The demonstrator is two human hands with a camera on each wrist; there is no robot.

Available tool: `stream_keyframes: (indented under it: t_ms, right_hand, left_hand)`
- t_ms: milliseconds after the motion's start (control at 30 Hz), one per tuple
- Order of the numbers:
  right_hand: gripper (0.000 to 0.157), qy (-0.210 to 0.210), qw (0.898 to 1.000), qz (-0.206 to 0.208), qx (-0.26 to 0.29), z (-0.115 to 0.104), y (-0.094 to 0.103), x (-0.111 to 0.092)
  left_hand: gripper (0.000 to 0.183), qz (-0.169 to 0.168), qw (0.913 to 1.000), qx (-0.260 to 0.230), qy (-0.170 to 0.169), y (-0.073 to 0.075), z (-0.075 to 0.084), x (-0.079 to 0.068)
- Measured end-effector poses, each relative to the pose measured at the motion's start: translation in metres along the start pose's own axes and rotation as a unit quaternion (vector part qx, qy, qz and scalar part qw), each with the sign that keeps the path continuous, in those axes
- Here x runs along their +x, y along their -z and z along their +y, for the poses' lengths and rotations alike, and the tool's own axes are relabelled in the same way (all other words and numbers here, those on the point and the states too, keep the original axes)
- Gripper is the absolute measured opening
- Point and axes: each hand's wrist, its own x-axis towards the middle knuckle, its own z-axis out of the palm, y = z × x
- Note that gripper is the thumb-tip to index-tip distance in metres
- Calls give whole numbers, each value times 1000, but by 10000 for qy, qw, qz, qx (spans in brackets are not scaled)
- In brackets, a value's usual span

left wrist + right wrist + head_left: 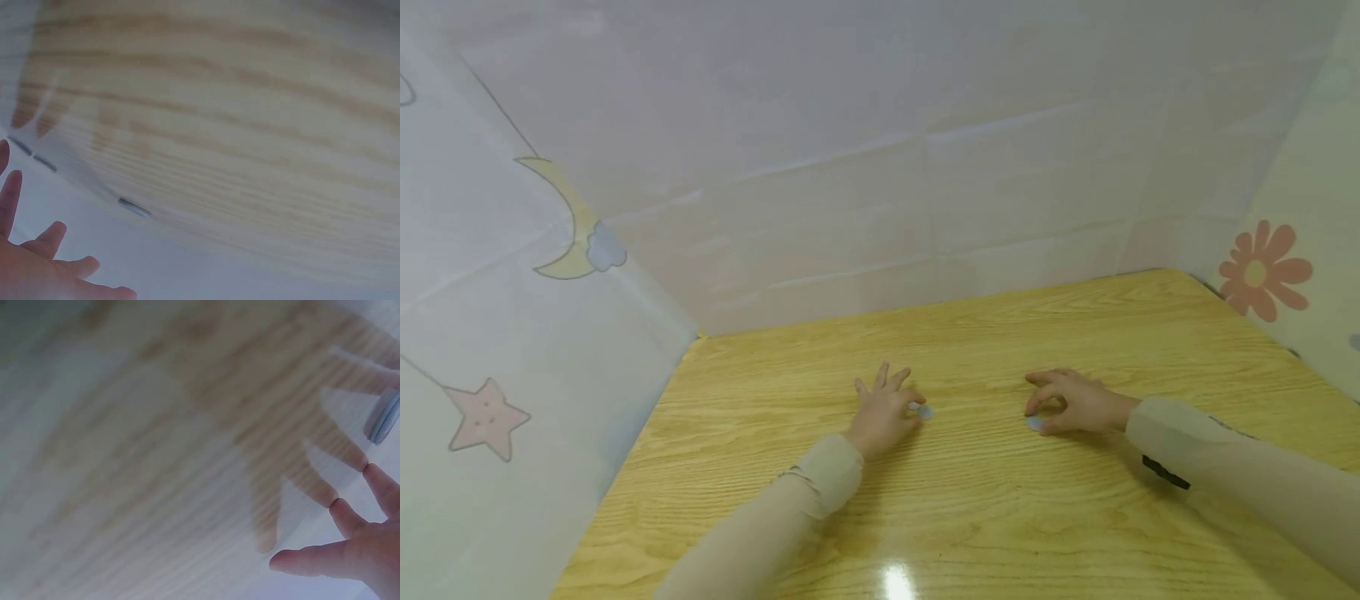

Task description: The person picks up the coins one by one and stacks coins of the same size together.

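Note:
In the head view my left hand is low over the wooden table, its outer fingers spread. Its thumb and forefinger pinch at a small pale-blue disc; a whitish sliver shows between them. To the right, my right hand holds its thumb and forefinger curved round another pale-blue disc at the tabletop. A grey disc appears in part at the right wrist view's edge, where outer fingertips meet the glossy surface. Several short dark-grey bars show beyond the spread fingers in the left wrist view.
The wood-grain table ends at a pale hanging sheet behind and at both sides. A moon, a star and a flower are printed on it. A black strip shows beneath the right sleeve.

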Motion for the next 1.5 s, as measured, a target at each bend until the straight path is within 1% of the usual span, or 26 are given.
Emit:
stream_keyframes:
  t_ms: [167,333,567,700,800,867,1033,1300,1500]
  right_hand:
    - [15,-72,9999,-69,45,1,1,1]
    - [13,-82,9998,-127,129,4,2,2]
    - [15,12,9996,-214,175,4,5,2]
    - [16,79,9995,-250,162,2,5,3]
    - [16,64,9995,-280,141,3,5,4]
    - [17,58,9995,-289,103,4,4,4]
    - [16,46,9995,-290,72,2,5,3]
    - [16,57,9995,-320,55,1,6,2]
    - [15,72,9994,-326,52,3,5,2]
  left_hand:
    - [27,-146,9998,-95,-32,-3,-7,4]
    - [28,-239,9993,-239,-183,-5,-12,11]
    - [27,-679,9971,-182,-299,-1,-15,20]
    - [27,-911,9946,-238,-433,1,-19,24]
    - [29,-1023,9926,-213,-618,2,-23,27]
    - [29,-1049,9911,-101,-811,2,-27,29]
    - [27,-975,9866,243,-1283,2,-32,33]
    - [28,-1050,9817,335,-1552,2,-30,35]
    - [28,-1002,9810,331,-1626,2,-29,35]
